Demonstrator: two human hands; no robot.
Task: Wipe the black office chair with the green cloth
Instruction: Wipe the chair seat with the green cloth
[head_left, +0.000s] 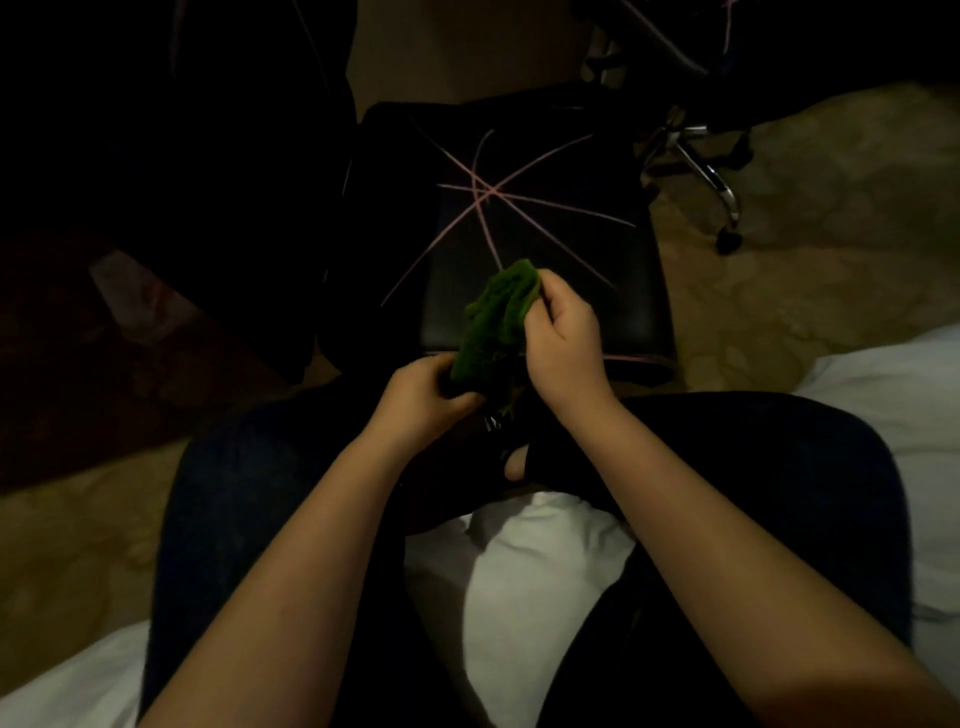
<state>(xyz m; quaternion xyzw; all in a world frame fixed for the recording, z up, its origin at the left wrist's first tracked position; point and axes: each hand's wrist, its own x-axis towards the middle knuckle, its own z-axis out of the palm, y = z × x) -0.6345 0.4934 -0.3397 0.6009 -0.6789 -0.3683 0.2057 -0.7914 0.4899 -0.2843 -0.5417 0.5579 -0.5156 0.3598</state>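
The black office chair (561, 171) stands in front of me, its seat marked with several crossing pink lines. Both hands hold the green cloth (493, 322) just above the seat's near edge. My left hand (421, 400) grips the cloth's lower end, and my right hand (561, 338) pinches its upper edge. The cloth hangs bunched between them, apart from the seat as far as I can tell in the dim light.
I sit on a white bed (545, 571) with my dark-trousered legs (249, 478) spread toward the chair. A second chair's chrome wheeled base (711, 171) stands at the far right on patterned carpet (831, 234). A dark shape (156, 182) fills the left.
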